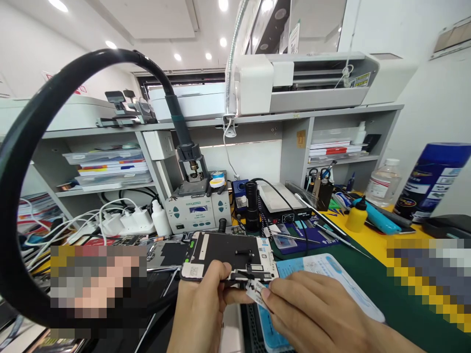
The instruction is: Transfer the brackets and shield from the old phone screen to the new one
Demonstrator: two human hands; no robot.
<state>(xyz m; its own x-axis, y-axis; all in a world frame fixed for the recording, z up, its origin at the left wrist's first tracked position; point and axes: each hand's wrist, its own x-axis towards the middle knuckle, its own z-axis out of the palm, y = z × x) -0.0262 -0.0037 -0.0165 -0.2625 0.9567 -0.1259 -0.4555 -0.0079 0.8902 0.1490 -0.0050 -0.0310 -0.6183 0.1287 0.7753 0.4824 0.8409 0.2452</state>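
Note:
A phone screen assembly (224, 250) lies back side up in my left hand (206, 299), its thumb pressed on the near edge and its fingers underneath. Flex cables and a white printed label show on its black back. With my right hand (312, 306) I pinch a small white printed piece (256, 292), like a thin card or label, against the assembly's near right edge. Whether it is under the edge or only touching it, I cannot tell. A blue and white mat (331, 274) lies below my right hand.
A black hose (22, 122) loops across the left side from the hot air station (198, 211). Behind stand a black cylinder (252, 206) and a flat heating unit (283, 203). A yellow bottle (356, 215) and a blue spray can (432, 181) are at right.

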